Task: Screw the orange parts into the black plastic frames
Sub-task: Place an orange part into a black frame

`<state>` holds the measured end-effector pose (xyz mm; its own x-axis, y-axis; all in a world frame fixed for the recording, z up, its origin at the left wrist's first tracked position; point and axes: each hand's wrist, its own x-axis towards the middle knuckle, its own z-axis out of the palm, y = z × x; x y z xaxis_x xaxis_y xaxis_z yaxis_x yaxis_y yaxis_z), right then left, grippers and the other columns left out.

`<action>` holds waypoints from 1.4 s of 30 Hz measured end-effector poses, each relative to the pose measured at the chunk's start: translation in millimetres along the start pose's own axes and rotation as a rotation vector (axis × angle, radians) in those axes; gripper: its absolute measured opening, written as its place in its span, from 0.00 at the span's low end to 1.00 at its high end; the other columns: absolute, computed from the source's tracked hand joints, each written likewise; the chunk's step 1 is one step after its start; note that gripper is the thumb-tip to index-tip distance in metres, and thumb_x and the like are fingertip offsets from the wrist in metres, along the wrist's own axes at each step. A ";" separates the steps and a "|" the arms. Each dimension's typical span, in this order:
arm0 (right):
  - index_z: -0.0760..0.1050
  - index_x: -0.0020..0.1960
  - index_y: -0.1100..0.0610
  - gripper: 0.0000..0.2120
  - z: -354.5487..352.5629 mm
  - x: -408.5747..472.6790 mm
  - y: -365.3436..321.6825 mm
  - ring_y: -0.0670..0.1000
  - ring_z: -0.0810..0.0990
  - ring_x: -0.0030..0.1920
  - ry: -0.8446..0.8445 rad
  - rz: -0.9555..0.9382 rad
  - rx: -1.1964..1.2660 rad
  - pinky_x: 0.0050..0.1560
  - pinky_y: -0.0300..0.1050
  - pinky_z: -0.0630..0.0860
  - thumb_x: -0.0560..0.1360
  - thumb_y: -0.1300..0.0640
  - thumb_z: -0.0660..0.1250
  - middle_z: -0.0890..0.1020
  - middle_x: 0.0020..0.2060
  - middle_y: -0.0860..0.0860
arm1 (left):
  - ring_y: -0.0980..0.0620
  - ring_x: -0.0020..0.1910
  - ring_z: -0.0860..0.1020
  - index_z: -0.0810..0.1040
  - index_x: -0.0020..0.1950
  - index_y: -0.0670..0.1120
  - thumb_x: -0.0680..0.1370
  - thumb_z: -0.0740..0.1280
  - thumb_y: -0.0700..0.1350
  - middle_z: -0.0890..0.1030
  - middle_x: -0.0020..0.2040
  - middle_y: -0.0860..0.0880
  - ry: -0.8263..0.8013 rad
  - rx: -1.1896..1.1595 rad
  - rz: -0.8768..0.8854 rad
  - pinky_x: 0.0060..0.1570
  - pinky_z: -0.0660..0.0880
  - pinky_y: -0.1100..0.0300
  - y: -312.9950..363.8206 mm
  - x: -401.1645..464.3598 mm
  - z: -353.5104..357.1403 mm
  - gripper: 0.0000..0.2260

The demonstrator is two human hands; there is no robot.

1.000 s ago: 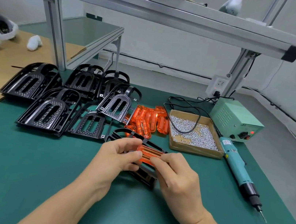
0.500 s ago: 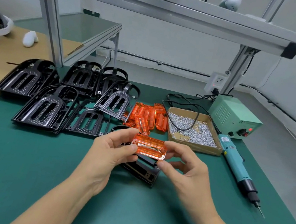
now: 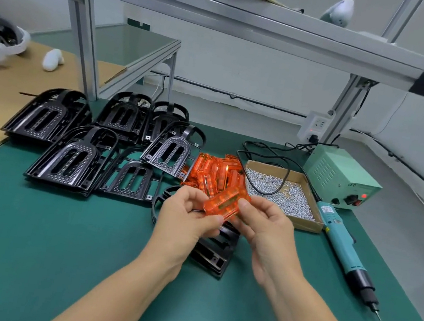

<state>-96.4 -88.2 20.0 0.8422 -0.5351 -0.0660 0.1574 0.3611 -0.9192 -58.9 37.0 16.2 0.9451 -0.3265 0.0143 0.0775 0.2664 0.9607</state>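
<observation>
Both hands hold one translucent orange part point(image 3: 225, 204) in the air above the green mat. My left hand point(image 3: 185, 219) pinches its left end and my right hand point(image 3: 266, 230) pinches its right end. The part is tilted, right end higher. Under the hands a black plastic frame point(image 3: 214, 254) lies on the mat, partly hidden by them. A pile of orange parts point(image 3: 214, 173) sits just behind. Several more black frames point(image 3: 76, 159) are stacked at the left.
A cardboard tray of silver screws point(image 3: 283, 193) stands right of the orange pile, a black cable across it. A teal electric screwdriver point(image 3: 344, 246) lies at the right, tip toward me, beside its green power box point(image 3: 340, 176). An aluminium rack upright point(image 3: 82, 42) rises at the back left.
The orange part has been lifted off the black frame and raised, then turned so its right end tilts up. Both hands rose with it. The frame stays on the mat.
</observation>
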 end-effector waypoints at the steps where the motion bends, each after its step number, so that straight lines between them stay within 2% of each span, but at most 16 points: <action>1: 0.75 0.50 0.63 0.06 4.4 2.4 0.4 0.48 0.82 0.33 -0.006 0.008 0.007 0.33 0.38 0.79 0.75 0.69 0.67 0.83 0.36 0.54 | 0.55 0.32 0.79 0.71 0.43 0.43 0.69 0.70 0.26 0.81 0.35 0.49 0.011 0.017 0.013 0.34 0.78 0.62 0.4 2.0 3.5 0.14; 4: 0.78 0.51 0.60 0.07 9.1 13.2 -6.4 0.50 0.82 0.36 -0.041 -0.039 -0.119 0.35 0.40 0.80 0.76 0.69 0.66 0.84 0.39 0.54 | 0.55 0.39 0.80 0.73 0.42 0.45 0.67 0.74 0.31 0.83 0.42 0.46 -0.053 0.220 0.070 0.42 0.77 0.61 4.3 7.0 0.8 0.13; 6: 0.80 0.52 0.59 0.09 3.2 26.5 -16.7 0.48 0.81 0.35 -0.090 -0.127 -0.327 0.35 0.40 0.78 0.76 0.69 0.65 0.84 0.39 0.52 | 0.63 0.47 0.77 0.77 0.46 0.51 0.68 0.76 0.39 0.81 0.48 0.56 -0.096 0.540 0.137 0.47 0.72 0.70 7.4 10.7 -18.3 0.13; 7: 0.81 0.52 0.59 0.09 -0.3 32.6 -21.2 0.47 0.80 0.34 -0.143 -0.164 -0.454 0.35 0.40 0.76 0.76 0.68 0.66 0.84 0.38 0.51 | 0.64 0.52 0.74 0.77 0.49 0.54 0.68 0.76 0.43 0.78 0.50 0.61 -0.092 0.733 0.194 0.51 0.68 0.71 9.2 12.0 -30.8 0.14; 10: 0.82 0.50 0.57 0.08 -2.9 39.8 -20.2 0.44 0.79 0.35 -0.327 -0.226 -0.901 0.41 0.38 0.75 0.74 0.67 0.70 0.83 0.38 0.50 | 0.59 0.63 0.67 0.76 0.56 0.56 0.67 0.75 0.49 0.72 0.56 0.63 -0.141 1.121 0.281 0.66 0.62 0.57 8.6 9.8 -60.2 0.19; 11: 0.82 0.47 0.55 0.07 -1.2 38.8 -14.7 0.44 0.79 0.36 -0.365 -0.241 -1.018 0.42 0.36 0.75 0.73 0.65 0.72 0.84 0.38 0.50 | 0.58 0.64 0.66 0.75 0.58 0.57 0.67 0.75 0.51 0.71 0.59 0.62 -0.182 1.198 0.269 0.68 0.59 0.56 5.6 7.3 -65.1 0.21; 13: 0.81 0.44 0.53 0.05 2.4 35.4 -1.0 0.46 0.80 0.39 -0.411 -0.281 -1.164 0.43 0.36 0.75 0.73 0.62 0.73 0.84 0.40 0.50 | 0.60 0.66 0.63 0.73 0.61 0.58 0.69 0.73 0.53 0.66 0.64 0.63 -0.238 1.286 0.262 0.67 0.53 0.62 -2.8 2.0 -68.8 0.22; 15: 0.82 0.45 0.52 0.03 4.9 33.7 10.5 0.48 0.81 0.43 -0.416 -0.343 -1.270 0.49 0.41 0.76 0.73 0.59 0.72 0.85 0.42 0.49 | 0.60 0.63 0.65 0.73 0.61 0.59 0.71 0.71 0.51 0.64 0.65 0.64 -0.234 1.282 0.301 0.61 0.54 0.65 -9.2 -2.0 -69.2 0.20; 18: 0.83 0.50 0.53 0.05 6.8 34.2 18.1 0.50 0.80 0.47 -0.397 -0.469 -1.382 0.51 0.44 0.74 0.75 0.57 0.70 0.84 0.46 0.49 | 0.56 0.52 0.68 0.75 0.59 0.57 0.74 0.70 0.45 0.67 0.64 0.63 -0.183 1.228 0.340 0.53 0.60 0.65 -12.6 -6.0 -67.0 0.16; 21: 0.82 0.53 0.53 0.08 6.6 31.7 23.4 0.53 0.77 0.51 -0.401 -0.645 -1.539 0.51 0.47 0.72 0.78 0.55 0.66 0.82 0.49 0.50 | 0.53 0.50 0.73 0.79 0.52 0.53 0.75 0.69 0.40 0.71 0.57 0.62 -0.172 1.166 0.372 0.51 0.68 0.61 -13.5 -8.1 -66.6 0.09; 24: 0.83 0.51 0.56 0.08 2.1 28.7 24.8 0.56 0.76 0.49 -0.397 -0.793 -1.588 0.48 0.50 0.73 0.78 0.55 0.67 0.81 0.45 0.52 | 0.54 0.45 0.75 0.81 0.45 0.49 0.74 0.70 0.38 0.73 0.48 0.61 -0.175 1.103 0.427 0.47 0.71 0.60 -10.1 -10.5 -66.4 0.06; 28: 0.82 0.55 0.55 0.10 -8.1 29.6 19.5 0.52 0.76 0.53 -0.526 -0.695 -1.513 0.54 0.46 0.71 0.79 0.53 0.65 0.80 0.49 0.51 | 0.59 0.39 0.73 0.81 0.40 0.50 0.72 0.71 0.37 0.73 0.43 0.61 -0.169 1.078 0.454 0.41 0.72 0.60 -8.2 -18.9 -67.9 0.07; 32: 0.80 0.60 0.52 0.16 -24.8 21.6 16.9 0.45 0.72 0.59 -0.651 -0.535 -1.383 0.62 0.39 0.67 0.77 0.45 0.67 0.77 0.56 0.44 | 0.54 0.38 0.75 0.81 0.40 0.50 0.72 0.72 0.37 0.74 0.43 0.62 -0.132 1.087 0.485 0.39 0.74 0.54 -8.9 -28.9 -70.0 0.08; 35: 0.79 0.62 0.51 0.16 -33.9 19.2 14.9 0.41 0.71 0.61 -0.665 -0.487 -1.331 0.64 0.33 0.64 0.76 0.48 0.69 0.74 0.56 0.38 | 0.51 0.37 0.75 0.81 0.40 0.49 0.71 0.73 0.35 0.76 0.43 0.60 -0.128 1.094 0.541 0.37 0.75 0.52 -8.4 -35.4 -68.5 0.08; 38: 0.80 0.61 0.52 0.15 -34.8 20.8 10.5 0.42 0.71 0.60 -0.705 -0.493 -1.340 0.63 0.35 0.65 0.75 0.51 0.70 0.75 0.57 0.39 | 0.50 0.33 0.74 0.81 0.41 0.48 0.70 0.74 0.34 0.76 0.42 0.58 -0.156 1.119 0.607 0.31 0.75 0.53 -7.2 -41.5 -68.6 0.09; 42: 0.79 0.62 0.50 0.16 -33.7 21.5 7.1 0.44 0.69 0.59 -0.755 -0.521 -1.437 0.62 0.41 0.66 0.74 0.49 0.71 0.75 0.58 0.41 | 0.51 0.29 0.75 0.81 0.38 0.51 0.66 0.77 0.35 0.78 0.40 0.59 -0.170 1.205 0.599 0.26 0.74 0.57 -10.3 -46.2 -71.5 0.12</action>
<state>-94.5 -122.9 -1.0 0.9616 0.2424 0.1288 0.2740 -0.8771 -0.3946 -80.6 114.2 -14.1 0.6781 -0.5720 0.4615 -0.7349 -0.5180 0.4377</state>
